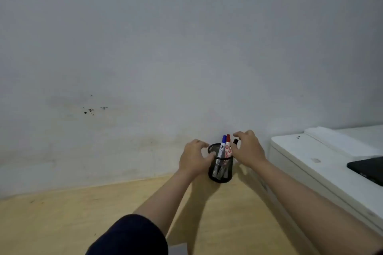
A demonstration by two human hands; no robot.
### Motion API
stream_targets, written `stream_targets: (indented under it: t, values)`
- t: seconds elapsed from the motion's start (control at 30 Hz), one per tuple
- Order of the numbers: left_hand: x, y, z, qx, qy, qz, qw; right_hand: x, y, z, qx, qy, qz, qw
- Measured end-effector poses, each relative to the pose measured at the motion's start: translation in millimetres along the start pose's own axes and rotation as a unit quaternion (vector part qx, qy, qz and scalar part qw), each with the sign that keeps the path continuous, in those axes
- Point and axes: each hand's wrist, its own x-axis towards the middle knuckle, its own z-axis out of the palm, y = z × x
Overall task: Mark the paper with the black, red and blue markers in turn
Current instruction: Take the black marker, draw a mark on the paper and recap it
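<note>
- Reaching forward over the bare wooden worktop (62, 223), both forearms stretch away from the camera, a dark sleeve (128, 236) covering the left upper arm.
- Left hand (193, 158) cups the near-left side of the black mesh pen holder (220, 168), fingers spread and touching the rim, seemingly steadying it rather than clamping.
- Right hand (247, 148) hovers at the holder's right, fingers apart, thumb and forefinger bracketing the black marker (235, 141) without yet closing on it.
- Blue marker (222, 147) and red marker (228, 145) stand upright inside, leaning toward the wall (186, 47) behind.
- Paper is nowhere clearly visible; the white sheet-like thing on the white unit (306, 157) at right may be it.
- Step in hand looks like the first pick: next, the right hand needs to pinch the black cap and lift straight up.
</note>
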Motion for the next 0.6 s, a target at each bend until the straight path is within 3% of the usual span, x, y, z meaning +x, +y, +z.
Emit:
stream_targets:
  t: [0.47,0.6]
  values:
    - [11,-2,23,0.025,0.004,-0.055,0.998,2,-2,-6,0.058,0.064,-0.061,0.994]
    - [0,20,-1,-0.059,0.021,-0.043,0.997,-19,-21,-37,0.1,0.122,-0.101,0.982]
